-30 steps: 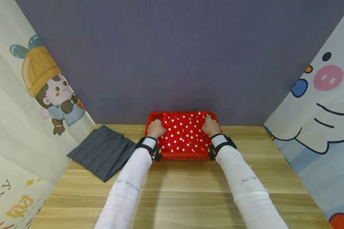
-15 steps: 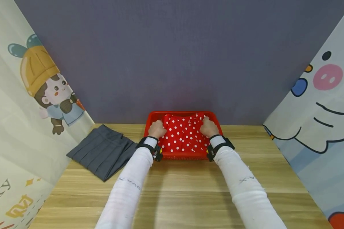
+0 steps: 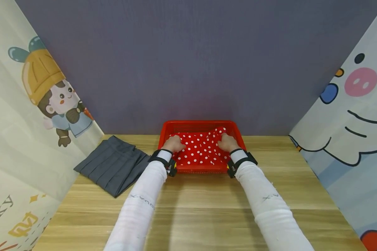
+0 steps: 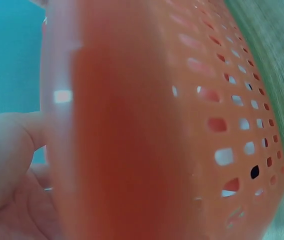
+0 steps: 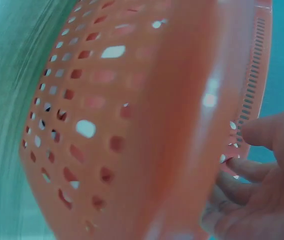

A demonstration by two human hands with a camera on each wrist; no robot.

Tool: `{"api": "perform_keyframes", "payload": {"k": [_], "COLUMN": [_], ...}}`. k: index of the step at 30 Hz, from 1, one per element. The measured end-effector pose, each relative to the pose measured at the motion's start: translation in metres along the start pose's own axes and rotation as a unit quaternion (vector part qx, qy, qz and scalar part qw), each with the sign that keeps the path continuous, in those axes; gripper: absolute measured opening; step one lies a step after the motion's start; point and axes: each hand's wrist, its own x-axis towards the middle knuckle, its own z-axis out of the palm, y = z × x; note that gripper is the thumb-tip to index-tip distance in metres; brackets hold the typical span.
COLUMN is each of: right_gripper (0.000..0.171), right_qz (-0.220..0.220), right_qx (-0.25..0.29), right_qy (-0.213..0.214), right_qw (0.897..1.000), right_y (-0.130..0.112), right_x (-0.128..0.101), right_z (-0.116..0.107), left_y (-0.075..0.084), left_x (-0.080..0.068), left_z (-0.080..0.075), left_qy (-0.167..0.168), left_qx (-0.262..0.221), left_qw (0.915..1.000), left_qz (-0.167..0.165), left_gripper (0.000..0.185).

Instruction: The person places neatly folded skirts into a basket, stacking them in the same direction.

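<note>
A red cloth with white polka dots (image 3: 201,148) lies folded inside a red plastic basket (image 3: 204,169). My left hand (image 3: 173,143) is at the cloth's left side, within the basket; the left wrist view shows its thumb apart from the fingers, the tips hidden behind the rim. My right hand (image 3: 228,143) touches the cloth's right side, where a corner still stands raised. Thumb and fingers of the right hand (image 5: 262,175) are spread a little in the right wrist view, with dotted cloth showing past them.
To the left of the basket, a folded dark grey pleated skirt (image 3: 114,165) lies on the wooden table (image 3: 204,209). A dark grey panel (image 3: 188,62) rises right behind the basket. Printed curtains (image 3: 339,139) border both sides.
The cloth has sunk lower into the basket and its upper left edge has dropped flat. Both hands moved down and slightly inward; the raised corner by the right hand is lower.
</note>
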Motion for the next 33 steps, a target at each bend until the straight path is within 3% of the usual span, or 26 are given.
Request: {"api": "perform_keyframes", "payload": {"k": [5,12,17,24,28,33], "right_gripper": [0.054,0.059,0.059,0.052,0.046,0.038], "right_qz": [-0.011,-0.022,-0.031,-0.100,-0.155,-0.207], "right_qx": [-0.033,-0.040,-0.040,-0.072,-0.079,-0.092], "right_qy": [-0.025,-0.083,-0.082,-0.042,0.008,0.071], "right_qw": [0.999,0.996,0.995,0.991,0.985,0.971], "right_y": [0.005,0.012,0.012,0.011,0.013,0.017], "right_x": [0.000,-0.002,-0.008,-0.013,-0.017,-0.028], "right_z": [0.001,0.002,-0.001,-0.004,-0.004,-0.001], "left_y": [0.001,-0.002,-0.004,-0.001,0.000,-0.005], "left_x": [-0.002,-0.007,-0.012,-0.025,-0.036,-0.051], "left_z": [0.002,0.003,-0.001,-0.008,-0.008,-0.007], "left_qy": [-0.014,-0.039,-0.028,-0.009,0.023,0.088], "left_qx": [-0.005,-0.003,0.023,0.024,0.032,0.048], "left_qw": [0.9999,0.9991,0.9986,0.9980,0.9955,0.9879], "left_qz": [-0.002,0.016,0.039,0.057,0.086,0.118], "left_gripper": [0.024,0.034,0.030,0.032,0.038,0.031]}}
